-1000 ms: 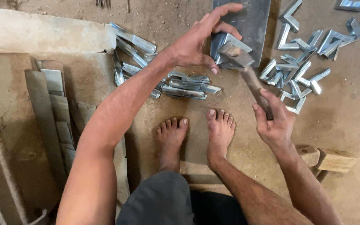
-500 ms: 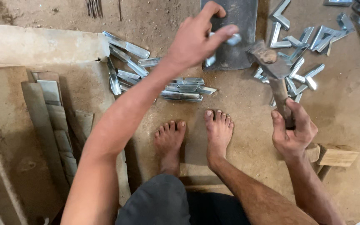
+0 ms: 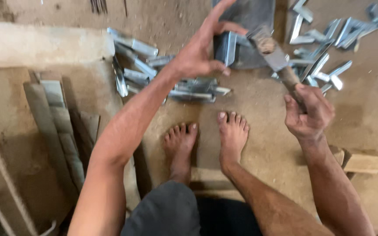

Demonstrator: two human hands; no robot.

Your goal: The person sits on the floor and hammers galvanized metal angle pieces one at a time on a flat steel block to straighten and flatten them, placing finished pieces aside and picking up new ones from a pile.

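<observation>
Dim, even light, soft shadows, motion blur throughout.

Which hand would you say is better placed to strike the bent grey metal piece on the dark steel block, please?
Probably the right hand: it grips the wooden-handled hammer, whose head is right beside the bent grey metal piece. The left hand is busy steadying that piece on the dark steel block.

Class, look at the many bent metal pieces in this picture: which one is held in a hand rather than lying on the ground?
The bent metal piece gripped by the left hand on the dark metal block. The others lie loose in the left pile and right pile.
</observation>
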